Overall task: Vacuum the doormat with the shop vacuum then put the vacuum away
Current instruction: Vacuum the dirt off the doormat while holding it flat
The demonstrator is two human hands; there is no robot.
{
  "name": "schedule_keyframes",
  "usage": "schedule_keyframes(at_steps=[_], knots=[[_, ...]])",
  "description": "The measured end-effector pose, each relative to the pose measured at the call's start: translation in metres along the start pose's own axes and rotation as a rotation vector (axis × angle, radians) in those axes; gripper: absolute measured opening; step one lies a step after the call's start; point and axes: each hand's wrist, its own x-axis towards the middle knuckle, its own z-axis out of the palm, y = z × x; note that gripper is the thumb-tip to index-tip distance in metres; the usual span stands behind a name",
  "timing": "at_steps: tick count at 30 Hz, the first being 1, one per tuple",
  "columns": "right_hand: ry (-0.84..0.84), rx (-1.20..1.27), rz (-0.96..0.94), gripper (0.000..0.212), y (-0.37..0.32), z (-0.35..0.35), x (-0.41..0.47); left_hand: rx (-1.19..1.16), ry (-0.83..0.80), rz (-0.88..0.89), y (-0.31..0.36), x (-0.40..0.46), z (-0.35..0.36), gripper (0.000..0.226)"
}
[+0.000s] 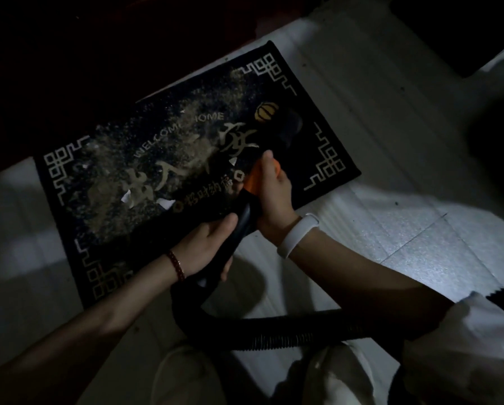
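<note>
Over the doormat (dusted with pale grit and paper scraps), the right hand grips the vacuum wand's orange collar, the left hand wraps its black tube nearer the hose.

The nozzle at the wand's tip melts into the dark doormat, its outline unclear. The hose runs under the right forearm and vanishes. Dust blots out some mat lettering. The top left lies in blackness.
</note>
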Motion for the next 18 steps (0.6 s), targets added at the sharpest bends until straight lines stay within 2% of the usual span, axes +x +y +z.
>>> schedule_keyframes(at_steps=[2, 4, 5, 7, 9, 11, 14, 16, 18], knots=[[0.029, 0.054, 0.064, 0.033, 0.004, -0.003, -0.001, 0.035, -0.025, -0.024, 0.0, 0.0, 0.0, 0.061], [-0.002, 0.057, 0.151, 0.034, 0.021, -0.001, -0.007, 0.07, -0.027, -0.081, -0.012, -0.01, -0.004, 0.066], [-0.036, 0.046, 0.186, 0.035, 0.03, 0.0, -0.011, 0.078, -0.004, -0.113, -0.019, -0.017, -0.006, 0.065], [-0.096, 0.039, 0.249, 0.034, 0.041, 0.007, -0.019, 0.003, 0.081, -0.169, -0.028, -0.03, -0.01, 0.045], [-0.115, 0.047, 0.296, 0.03, 0.041, 0.014, -0.018, -0.034, 0.139, -0.158, -0.03, -0.035, -0.012, 0.05], [-0.056, 0.011, 0.31, 0.025, 0.032, 0.019, -0.01, -0.028, 0.149, -0.138, -0.028, -0.035, -0.012, 0.061], [0.08, -0.095, 0.302, 0.02, 0.01, 0.028, 0.002, -0.011, 0.141, -0.133, -0.022, -0.035, -0.015, 0.049], [0.14, -0.085, 0.273, 0.022, -0.004, 0.028, 0.002, 0.034, 0.072, -0.1, -0.02, -0.032, -0.019, 0.046], [0.192, -0.068, 0.201, 0.026, -0.01, 0.021, 0.0, 0.079, -0.007, -0.065, -0.015, -0.027, -0.023, 0.057]])
